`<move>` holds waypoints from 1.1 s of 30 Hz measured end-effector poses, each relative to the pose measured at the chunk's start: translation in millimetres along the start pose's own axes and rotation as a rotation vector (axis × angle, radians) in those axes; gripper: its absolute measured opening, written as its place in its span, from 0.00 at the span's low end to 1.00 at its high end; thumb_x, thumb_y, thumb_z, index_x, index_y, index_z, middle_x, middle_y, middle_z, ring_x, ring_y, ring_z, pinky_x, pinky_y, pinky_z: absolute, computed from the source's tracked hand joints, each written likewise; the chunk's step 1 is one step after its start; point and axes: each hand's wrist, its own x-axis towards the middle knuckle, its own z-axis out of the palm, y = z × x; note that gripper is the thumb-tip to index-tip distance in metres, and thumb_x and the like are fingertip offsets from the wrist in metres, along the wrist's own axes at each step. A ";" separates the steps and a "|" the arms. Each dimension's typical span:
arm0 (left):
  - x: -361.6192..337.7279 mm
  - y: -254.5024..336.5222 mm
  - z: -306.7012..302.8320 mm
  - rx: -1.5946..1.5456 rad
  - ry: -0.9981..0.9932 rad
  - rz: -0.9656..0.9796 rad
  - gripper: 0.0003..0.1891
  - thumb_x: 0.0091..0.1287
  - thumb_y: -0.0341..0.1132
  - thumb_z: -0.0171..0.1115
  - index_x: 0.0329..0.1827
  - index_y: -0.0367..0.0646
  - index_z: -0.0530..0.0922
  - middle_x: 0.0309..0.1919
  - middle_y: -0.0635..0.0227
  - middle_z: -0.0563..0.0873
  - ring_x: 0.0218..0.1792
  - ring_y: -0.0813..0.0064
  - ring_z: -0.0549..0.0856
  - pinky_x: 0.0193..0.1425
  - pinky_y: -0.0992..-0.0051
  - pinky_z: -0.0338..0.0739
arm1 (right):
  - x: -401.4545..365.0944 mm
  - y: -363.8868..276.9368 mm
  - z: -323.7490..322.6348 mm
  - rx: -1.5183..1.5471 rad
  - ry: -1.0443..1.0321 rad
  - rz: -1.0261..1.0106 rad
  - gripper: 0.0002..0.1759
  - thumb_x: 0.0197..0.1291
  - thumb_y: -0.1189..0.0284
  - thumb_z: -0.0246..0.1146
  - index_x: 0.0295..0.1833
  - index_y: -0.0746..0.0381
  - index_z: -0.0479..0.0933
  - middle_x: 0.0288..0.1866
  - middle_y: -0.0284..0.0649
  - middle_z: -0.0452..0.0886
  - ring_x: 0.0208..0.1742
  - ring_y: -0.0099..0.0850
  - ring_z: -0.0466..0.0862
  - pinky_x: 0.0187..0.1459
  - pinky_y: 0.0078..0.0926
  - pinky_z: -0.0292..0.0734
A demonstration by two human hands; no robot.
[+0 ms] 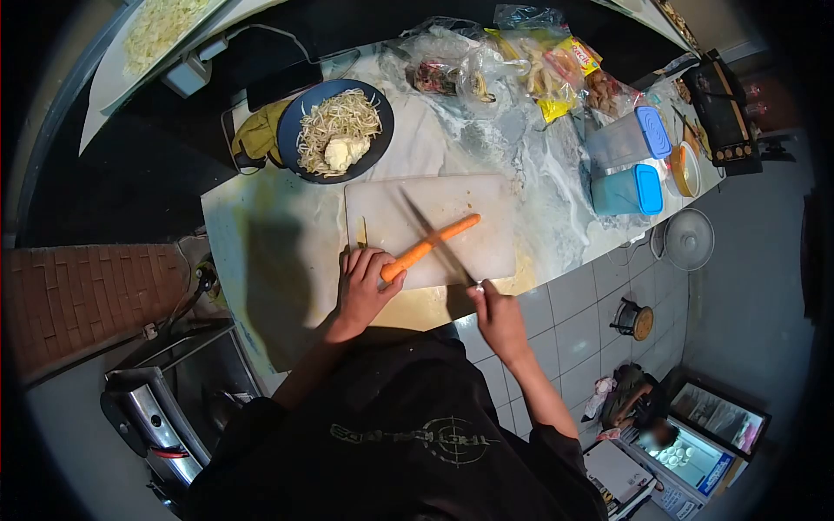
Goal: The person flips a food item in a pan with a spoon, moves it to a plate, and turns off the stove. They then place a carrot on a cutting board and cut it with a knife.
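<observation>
A peeled orange carrot (452,229) lies slantwise over the white cutting board (382,201). My left hand (365,282) grips its thick near end at the board's front left edge. In my right hand (499,318) is the handle of a kitchen knife (420,211), slightly blurred. Its long blade crosses over the middle of the carrot in this view, the tip pointing to the far left. A small dark-edged sliver (361,233) lies on the board just beyond my left fingers.
Behind the board stands a dark plate (287,130) of bean sprouts (334,117) with a pale yellow lump. Bagged foods (539,74) lie at the back. Two lidded plastic containers (627,188) stand on the right. A person (638,399) is near an open fridge, lower right.
</observation>
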 end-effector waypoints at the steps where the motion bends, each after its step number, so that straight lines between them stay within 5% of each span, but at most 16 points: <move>1: 0.3 0.3 0.1 0.000 0.007 0.000 0.17 0.51 0.31 0.76 0.41 0.46 0.77 0.39 0.67 0.80 0.43 0.62 0.77 0.51 0.64 0.68 | -2.3 -2.7 4.2 0.005 -0.017 -0.019 0.18 0.73 0.59 0.57 0.40 0.66 0.75 0.22 0.58 0.79 0.28 0.58 0.81 0.28 0.53 0.75; 9: -0.2 -1.3 1.0 -0.008 -0.008 0.002 0.17 0.51 0.31 0.76 0.41 0.46 0.77 0.39 0.67 0.80 0.43 0.61 0.77 0.51 0.63 0.68 | 10.8 26.9 -5.9 -0.133 0.063 0.209 0.19 0.74 0.60 0.56 0.40 0.67 0.74 0.22 0.59 0.78 0.27 0.59 0.82 0.27 0.55 0.74; 15: -0.4 -1.2 1.4 -0.001 -0.019 -0.001 0.17 0.51 0.31 0.75 0.41 0.46 0.77 0.39 0.67 0.80 0.43 0.61 0.78 0.51 0.63 0.68 | -3.5 7.0 11.7 -0.059 -0.044 0.014 0.19 0.74 0.59 0.57 0.40 0.66 0.74 0.22 0.57 0.79 0.28 0.58 0.82 0.29 0.55 0.76; 22: -0.4 -1.8 1.9 -0.001 -0.010 0.001 0.17 0.52 0.31 0.75 0.41 0.46 0.77 0.39 0.67 0.80 0.43 0.60 0.78 0.51 0.63 0.68 | 16.5 33.4 -6.9 -0.157 0.098 0.230 0.19 0.74 0.59 0.56 0.40 0.66 0.74 0.22 0.58 0.79 0.28 0.59 0.82 0.28 0.54 0.75; 30: 0.7 -1.7 1.7 0.003 -0.012 0.002 0.16 0.52 0.33 0.75 0.40 0.47 0.76 0.38 0.69 0.79 0.42 0.64 0.78 0.50 0.64 0.68 | -0.5 13.5 15.8 -0.024 -0.056 0.044 0.19 0.74 0.59 0.57 0.42 0.67 0.76 0.23 0.59 0.79 0.29 0.59 0.82 0.29 0.54 0.75; 33: -0.5 -2.0 1.2 -0.009 -0.020 -0.015 0.17 0.51 0.31 0.75 0.41 0.46 0.76 0.38 0.67 0.79 0.43 0.62 0.78 0.51 0.63 0.68 | 12.3 38.1 7.6 -0.027 0.120 0.115 0.20 0.74 0.58 0.55 0.41 0.67 0.76 0.22 0.58 0.79 0.28 0.59 0.82 0.28 0.53 0.75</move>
